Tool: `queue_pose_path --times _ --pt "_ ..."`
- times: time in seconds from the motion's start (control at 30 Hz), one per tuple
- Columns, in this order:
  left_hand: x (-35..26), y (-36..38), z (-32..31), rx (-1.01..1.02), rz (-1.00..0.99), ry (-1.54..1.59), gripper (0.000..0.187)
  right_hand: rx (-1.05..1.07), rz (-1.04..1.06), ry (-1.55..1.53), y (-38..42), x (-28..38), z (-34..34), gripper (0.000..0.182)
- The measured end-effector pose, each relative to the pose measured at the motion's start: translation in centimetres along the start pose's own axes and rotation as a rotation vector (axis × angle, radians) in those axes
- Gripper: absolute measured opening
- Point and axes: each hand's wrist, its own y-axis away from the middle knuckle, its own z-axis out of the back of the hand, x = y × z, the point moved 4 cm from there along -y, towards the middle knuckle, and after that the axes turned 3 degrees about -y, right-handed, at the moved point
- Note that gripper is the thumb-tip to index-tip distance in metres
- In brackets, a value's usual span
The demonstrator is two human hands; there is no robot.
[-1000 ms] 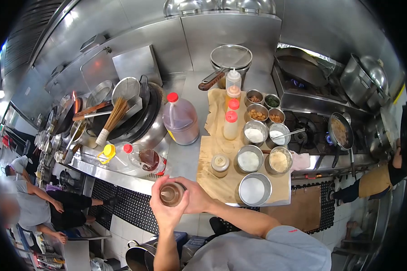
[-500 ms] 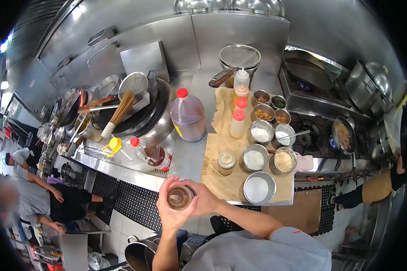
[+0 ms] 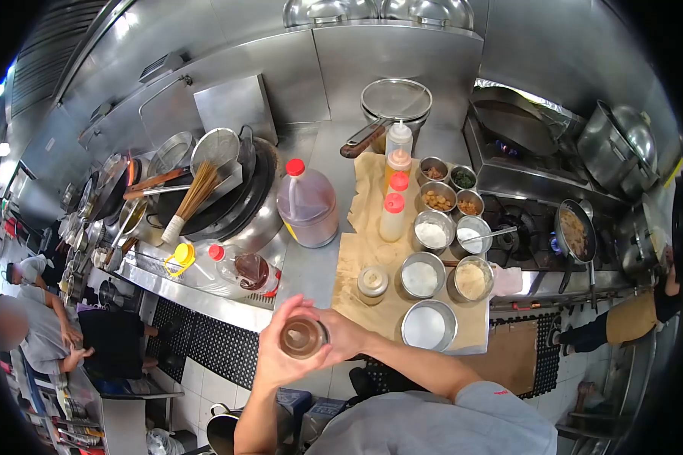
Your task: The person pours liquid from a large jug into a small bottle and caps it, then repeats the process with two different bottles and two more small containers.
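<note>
Both of my hands are closed around a small open jar (image 3: 302, 337) with brown contents, held just in front of the steel counter's near edge (image 3: 228, 309). My left hand (image 3: 275, 362) cups it from below and the left. My right hand (image 3: 344, 334) grips it from the right, with its grey sleeve (image 3: 448, 413) low in the picture. The nearest thing on the counter is a small lidded jar (image 3: 372, 282) on brown paper (image 3: 354, 262).
Several steel bowls (image 3: 422, 275) of powders and toppings and squeeze bottles (image 3: 391, 214) stand on the paper. A red-capped jug (image 3: 306, 206), lying bottles (image 3: 239, 269), a wok with a bamboo brush (image 3: 193, 199) and a pan on the stove (image 3: 574, 231) surround it. Other people stand far left (image 3: 30, 334) and right (image 3: 630, 315).
My hands have carried the jar slightly right and lower, still held by both. The person at the far left has shifted position.
</note>
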Motion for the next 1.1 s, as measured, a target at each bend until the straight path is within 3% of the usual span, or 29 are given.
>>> queue_pose_path --times 0.07,0.1,0.17,0.2,0.27,0.3,0.37,0.43,0.53,0.63,0.8,0.93,1.0,1.07,1.1 --pt "1.1 -0.7 0.2 -0.004 0.022 0.014 0.088 0.003 -0.123 0.0 -1.2 1.8 1.0 0.079" --pt "1.5 -1.1 0.4 -0.05 0.019 0.045 0.09 0.029 -0.075 0.026 -1.7 2.4 1.9 0.084" --pt "1.7 -2.1 0.7 -0.148 0.042 0.069 0.09 0.002 0.075 0.374 -1.3 3.4 5.7 0.079" --pt "2.1 -2.8 0.7 -0.149 0.039 0.064 0.09 -0.127 0.01 0.254 -1.1 4.1 8.7 0.073" --pt "4.7 -4.0 0.9 -0.39 0.093 0.061 0.086 -0.49 -0.095 -0.076 0.7 4.0 14.9 0.05" --pt "6.3 -4.7 0.9 -0.447 0.12 0.008 0.083 -0.772 -0.148 0.044 2.0 2.2 18.4 0.05" --pt "8.9 -6.6 0.2 -0.516 0.135 -0.034 0.078 -1.007 -0.199 0.54 4.3 -1.9 23.8 0.054" --pt "10.9 -8.4 -0.3 -0.566 0.124 -0.157 0.074 -1.02 -0.298 0.732 5.6 -6.8 26.8 0.07" --pt "14.7 -10.1 -1.6 -0.63 0.148 -0.189 0.07 -0.95 -0.291 0.851 5.3 -10.5 28.0 0.075" --pt "17.2 -10.9 -2.5 -0.653 0.157 -0.292 0.073 -0.928 -0.426 0.829 4.2 -11.3 27.8 0.074" --pt "18.0 -11.3 -4.1 -0.622 0.195 -0.348 0.09 -0.957 -0.347 0.829 3.7 -12.3 27.2 0.068" --pt "15.1 -9.1 -3.4 -0.645 0.191 -0.369 0.105 -0.918 -0.22 0.581 3.0 -6.6 24.8 0.064" --pt "13.8 -7.9 -1.8 -0.699 0.193 -0.357 0.095 -0.908 -0.104 0.51 2.2 -1.8 23.3 0.063" --pt "11.4 -6.8 -0.6 -0.586 0.112 -0.092 0.078 -0.921 -0.007 0.443 2.1 2.9 21.1 0.062" --pt "8.3 -7.1 -0.5 -0.412 0.041 0.07 0.064 -0.806 -0.008 0.344 1.7 5.1 19.7 0.062"
